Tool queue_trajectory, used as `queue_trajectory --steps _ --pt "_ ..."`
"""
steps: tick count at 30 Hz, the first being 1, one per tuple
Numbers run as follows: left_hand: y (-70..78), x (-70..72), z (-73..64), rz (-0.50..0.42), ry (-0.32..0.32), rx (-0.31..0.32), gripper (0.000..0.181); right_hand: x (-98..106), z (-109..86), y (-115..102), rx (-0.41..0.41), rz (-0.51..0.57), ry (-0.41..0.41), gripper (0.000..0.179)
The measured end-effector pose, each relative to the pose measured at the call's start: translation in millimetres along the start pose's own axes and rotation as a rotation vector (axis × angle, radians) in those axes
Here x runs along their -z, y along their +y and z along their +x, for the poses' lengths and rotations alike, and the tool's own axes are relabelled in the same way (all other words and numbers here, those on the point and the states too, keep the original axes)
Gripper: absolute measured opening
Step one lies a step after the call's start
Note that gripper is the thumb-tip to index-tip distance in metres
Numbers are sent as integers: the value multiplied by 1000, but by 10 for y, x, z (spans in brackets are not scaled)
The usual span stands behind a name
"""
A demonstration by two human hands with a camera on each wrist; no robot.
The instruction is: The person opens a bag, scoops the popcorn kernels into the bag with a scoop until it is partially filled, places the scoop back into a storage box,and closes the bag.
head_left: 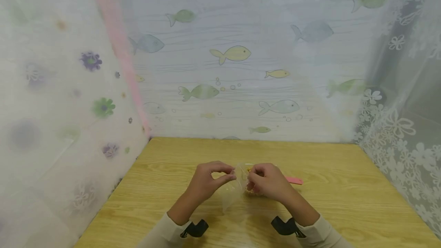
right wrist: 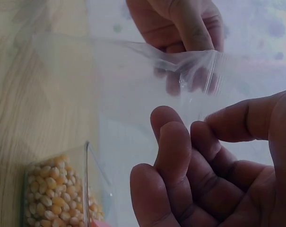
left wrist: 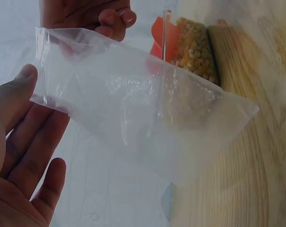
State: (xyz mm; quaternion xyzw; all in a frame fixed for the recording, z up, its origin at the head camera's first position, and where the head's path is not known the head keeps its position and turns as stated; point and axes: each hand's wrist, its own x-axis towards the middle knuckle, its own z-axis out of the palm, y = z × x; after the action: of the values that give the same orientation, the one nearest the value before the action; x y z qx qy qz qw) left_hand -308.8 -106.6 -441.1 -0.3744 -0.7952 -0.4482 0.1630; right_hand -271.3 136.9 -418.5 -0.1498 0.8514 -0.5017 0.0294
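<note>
A clear zip-top plastic bag hangs between the two hands above the table, its zip strip near the top edge. My left hand pinches one side of the bag's mouth between thumb and fingers. At the opposite side, my right hand has its thumb and forefinger together at the bag's edge, with the other fingers curled. Beside and below the right hand stands a clear container of corn kernels, partly hidden by that hand in the head view. No kernels show inside the bag.
A pink-red handle sticks out to the right of the container. The wooden table is bounded by a fish-print curtain behind, and by patterned sheets at left and right.
</note>
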Motion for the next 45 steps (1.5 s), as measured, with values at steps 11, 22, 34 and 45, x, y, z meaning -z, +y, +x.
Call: queue_trajectory --steps 11,22,34,45 --pt "7 91 11 22 -7 -64 16 86 3 64 -31 -26 -29 28" --pt "-50 147 -12 12 -29 -98 16 260 -88 120 17 -118 -45 33" --pt "-118 243 -21 87 -31 -94 17 731 -217 361 259 -409 128 11" --pt "-140 283 3 110 -33 -153 18 1075 -247 717 190 -471 -27 53"
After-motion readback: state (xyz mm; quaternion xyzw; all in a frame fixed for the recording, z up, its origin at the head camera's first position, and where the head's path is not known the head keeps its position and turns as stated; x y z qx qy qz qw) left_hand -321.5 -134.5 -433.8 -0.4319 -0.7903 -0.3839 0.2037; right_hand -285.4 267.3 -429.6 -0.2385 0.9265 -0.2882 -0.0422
